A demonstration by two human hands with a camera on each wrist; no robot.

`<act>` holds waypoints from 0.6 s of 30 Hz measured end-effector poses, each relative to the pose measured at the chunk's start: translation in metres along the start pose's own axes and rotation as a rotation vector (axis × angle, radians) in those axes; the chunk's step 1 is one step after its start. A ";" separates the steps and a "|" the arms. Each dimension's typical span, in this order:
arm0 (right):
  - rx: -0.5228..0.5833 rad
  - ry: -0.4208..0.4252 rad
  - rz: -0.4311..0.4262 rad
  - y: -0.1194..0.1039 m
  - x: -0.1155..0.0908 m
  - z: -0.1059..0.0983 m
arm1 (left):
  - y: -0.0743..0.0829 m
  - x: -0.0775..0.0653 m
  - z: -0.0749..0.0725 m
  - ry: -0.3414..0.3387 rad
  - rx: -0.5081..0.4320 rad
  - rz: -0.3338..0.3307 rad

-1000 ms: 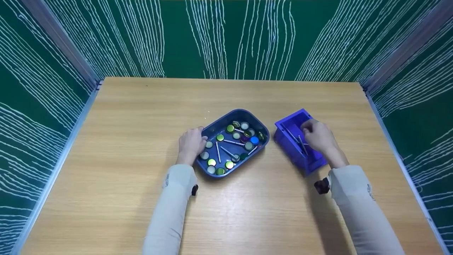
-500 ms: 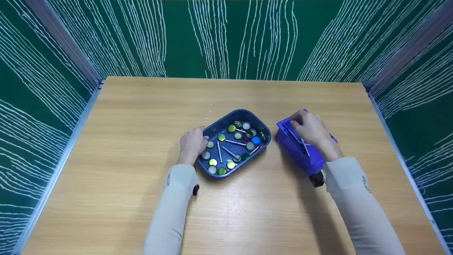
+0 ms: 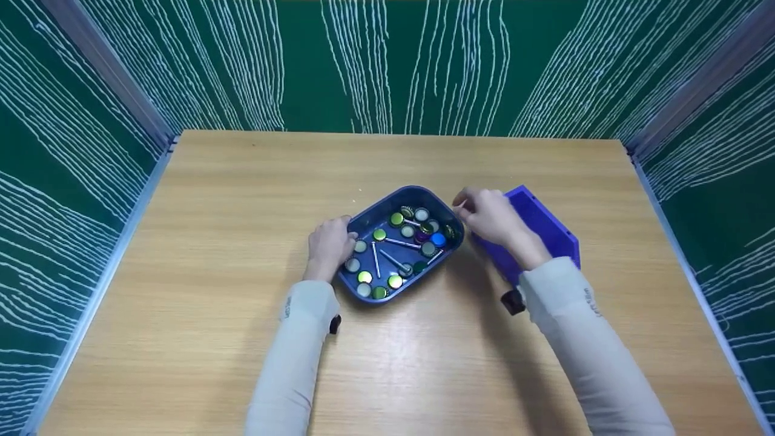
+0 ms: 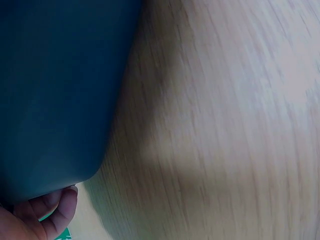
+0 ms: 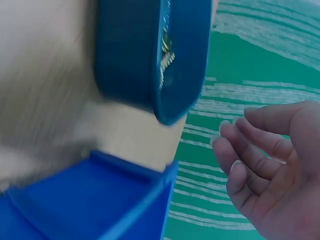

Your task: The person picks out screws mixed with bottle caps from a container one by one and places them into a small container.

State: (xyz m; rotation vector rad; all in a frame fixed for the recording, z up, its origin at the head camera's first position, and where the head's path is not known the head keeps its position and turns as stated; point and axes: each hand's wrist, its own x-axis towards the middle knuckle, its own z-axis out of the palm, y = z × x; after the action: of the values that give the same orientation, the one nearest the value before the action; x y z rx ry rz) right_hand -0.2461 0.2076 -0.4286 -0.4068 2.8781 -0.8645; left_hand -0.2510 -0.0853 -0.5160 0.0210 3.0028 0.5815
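The dark blue tray (image 3: 415, 197) sits mid-table, holding several bottle caps (image 3: 395, 281) and a few slim silver rods (image 3: 375, 259). My left hand (image 3: 330, 245) grips the tray's left end at the rim; its curled fingers (image 4: 64, 212) show against the tray's wall in the left wrist view. Between the tray and the purple bin (image 3: 548, 230) hovers my right hand (image 3: 493, 215), close to the tray's right corner. The right wrist view shows its fingers (image 5: 250, 150) loosely bent with nothing between them. The right arm partly covers the bin.
One blue cap (image 3: 438, 240) stands out among the green and grey ones. A wooden table (image 3: 254, 200) lies beneath everything, bounded by green walls (image 3: 303, 66) with white lines at the back and sides.
My right hand has moved left, out from over the purple bin towards the tray. A rod seen at the bin earlier is now out of sight. The left hand stays put.
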 end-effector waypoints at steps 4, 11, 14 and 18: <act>-0.022 -0.023 -0.086 -0.009 0.002 0.019 | -0.001 0.000 0.000 -0.003 0.008 -0.001; -0.074 -0.164 -0.161 -0.024 0.006 0.055 | -0.001 0.000 0.000 0.004 0.018 0.013; -0.134 -0.198 -0.147 -0.031 0.007 0.069 | 0.000 0.000 0.000 0.011 0.008 0.026; -0.210 -0.223 -0.122 -0.040 0.007 0.090 | -0.001 -0.001 0.000 0.011 0.012 0.021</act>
State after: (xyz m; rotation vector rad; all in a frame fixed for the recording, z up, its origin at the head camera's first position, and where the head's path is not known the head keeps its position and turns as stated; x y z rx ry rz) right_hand -0.2281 0.1263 -0.4814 -0.6608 2.7652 -0.4952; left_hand -0.2504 -0.0862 -0.5162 0.0507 3.0198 0.5680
